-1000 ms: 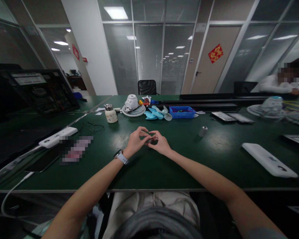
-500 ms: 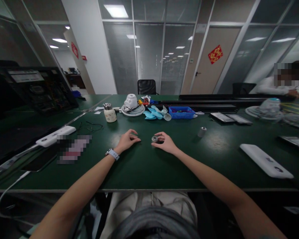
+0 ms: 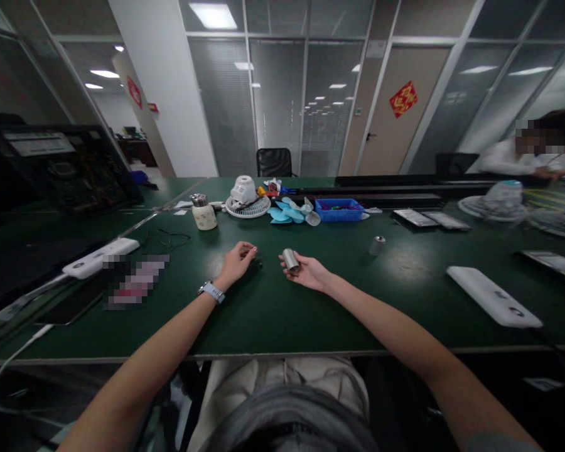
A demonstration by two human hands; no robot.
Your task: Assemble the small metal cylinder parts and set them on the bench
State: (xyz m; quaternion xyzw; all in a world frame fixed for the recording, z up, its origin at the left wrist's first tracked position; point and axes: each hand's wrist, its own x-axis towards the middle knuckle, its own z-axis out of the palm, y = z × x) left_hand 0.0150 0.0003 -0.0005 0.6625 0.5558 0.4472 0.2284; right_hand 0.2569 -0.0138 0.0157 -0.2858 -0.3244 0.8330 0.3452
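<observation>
My right hand (image 3: pixel 308 271) holds a silver metal cylinder (image 3: pixel 290 259) lying tilted across its fingers, palm turned partly up. The cylinder's near end looks dark. To the left, my left hand (image 3: pixel 238 263) hovers low over the table with fingertips pinched together. Whatever is between them is too small to make out. Just under those fingertips is a small dark piece (image 3: pixel 258 264); I cannot tell whether it touches the fingers. A similar silver cylinder (image 3: pixel 377 245) stands on the table, right of my right hand.
Across the green table (image 3: pixel 263 320) are a patterned jar (image 3: pixel 204 213), a white fan part (image 3: pixel 243 193), light-blue fan blades (image 3: pixel 288 212) and a blue tray (image 3: pixel 339 211). White power banks (image 3: pixel 494 298) flank me. At far right sits another person (image 3: pixel 513 154).
My right hand has turned palm-up, tipping the cylinder from upright to lying tilted. The left fingers have closed from a loose curve to a pinch, and a small dark piece shows beneath them.
</observation>
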